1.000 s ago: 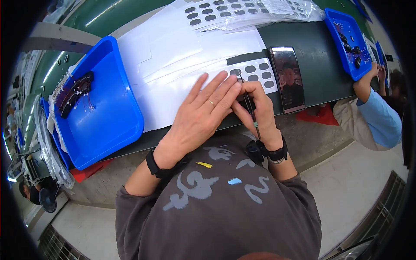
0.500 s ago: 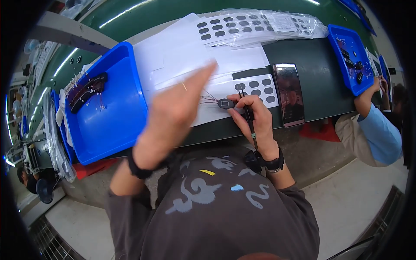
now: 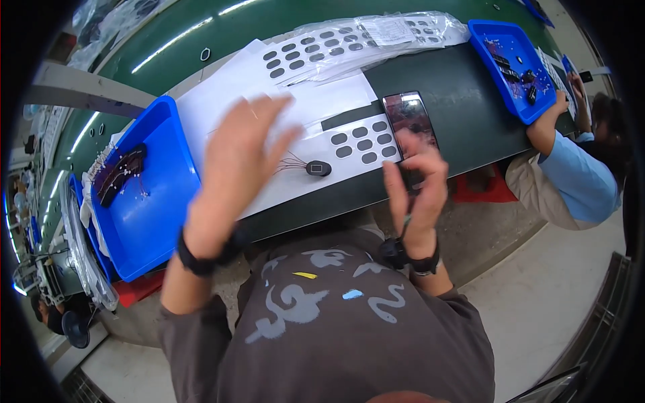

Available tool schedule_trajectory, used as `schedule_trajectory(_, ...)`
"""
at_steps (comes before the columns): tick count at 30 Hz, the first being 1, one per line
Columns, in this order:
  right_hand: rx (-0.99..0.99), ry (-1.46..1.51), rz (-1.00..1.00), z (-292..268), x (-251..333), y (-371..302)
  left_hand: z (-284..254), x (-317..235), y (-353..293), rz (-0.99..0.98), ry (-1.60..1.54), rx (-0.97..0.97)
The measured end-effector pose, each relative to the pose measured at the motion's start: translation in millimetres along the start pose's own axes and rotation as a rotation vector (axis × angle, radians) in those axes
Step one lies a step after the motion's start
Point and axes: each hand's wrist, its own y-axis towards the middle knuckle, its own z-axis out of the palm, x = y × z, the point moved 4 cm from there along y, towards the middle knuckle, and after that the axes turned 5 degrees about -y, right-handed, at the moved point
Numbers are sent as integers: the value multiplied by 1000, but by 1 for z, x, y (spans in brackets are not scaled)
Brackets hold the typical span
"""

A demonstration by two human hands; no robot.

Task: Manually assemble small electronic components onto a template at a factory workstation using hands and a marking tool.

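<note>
A small black oval part with thin reddish wires lies on the white paper, with neither hand touching it. Left of it, my left hand is raised over the paper, blurred, its fingers apart and nothing seen in them. My right hand hovers at the table's front edge, by the lower end of a dark phone. Dark tweezers are tucked in its curled fingers, mostly hidden; thumb and forefinger stand apart. Between the hands lies a white sheet of dark oval stickers.
A blue tray on the left holds dark parts with wires. Bagged sticker sheets lie at the back. Another blue tray with small parts stands at right, beside a co-worker's blue sleeve.
The oval part, earlier at my right fingers, now lies released on the paper. My right hand has drawn away to the right with the tweezers. My left fingers have spread; the view has shifted.
</note>
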Motion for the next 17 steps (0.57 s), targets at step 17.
schedule_trajectory(17,111,-616,295,-29,-24,-14,64,-5,-54,-112,-296,75)
